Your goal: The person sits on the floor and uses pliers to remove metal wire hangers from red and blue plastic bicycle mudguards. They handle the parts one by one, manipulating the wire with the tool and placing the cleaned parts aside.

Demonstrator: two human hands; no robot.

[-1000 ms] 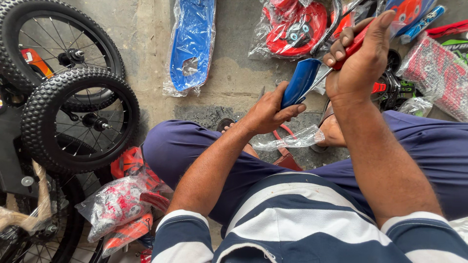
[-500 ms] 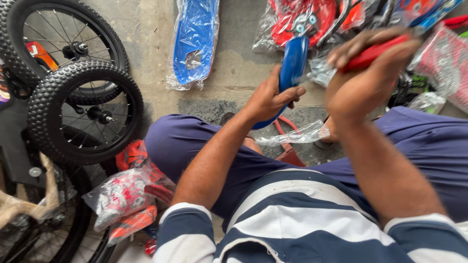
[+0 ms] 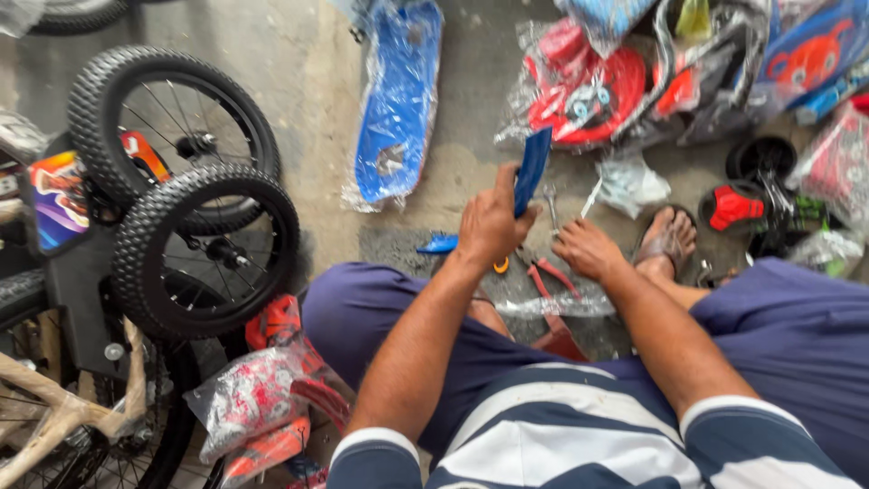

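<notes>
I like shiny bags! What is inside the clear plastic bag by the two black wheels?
Inside the crumpled clear plastic bag, red and white parts show. Their exact shapes are unclear behind the wrinkled plastic.

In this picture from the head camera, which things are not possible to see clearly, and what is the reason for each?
- Lower end of the blue curved part: covered by the left hand.
- What the right hand touches: its fingertips hide it; red-handled pliers lie beside it.
- Red parts in the clear bag: blurred by wrinkled plastic.
- Black wheel: partly behind the nearer wheel.
- Wooden-coloured frame: cut off by the left and bottom edges.
</notes>
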